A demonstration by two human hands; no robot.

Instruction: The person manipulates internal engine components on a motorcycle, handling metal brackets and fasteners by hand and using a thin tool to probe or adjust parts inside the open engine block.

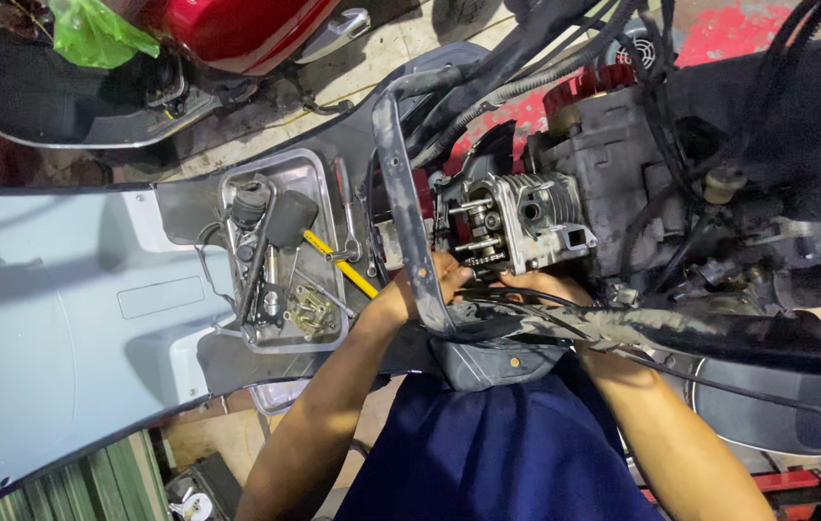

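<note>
Grey engine head (pixel 526 217) | just above both hands (pixel 454 278) | touching fingertips

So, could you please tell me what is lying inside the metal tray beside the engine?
The metal tray holds a black rubber cap, a yellow-handled tool, a wrench and loose bolts; whatever lies beneath them is covered.

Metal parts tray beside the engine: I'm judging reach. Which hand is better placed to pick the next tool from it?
Probably the left hand: the metal tray lies on its side, while the right hand sits beyond the frame tube, under cables.
</note>
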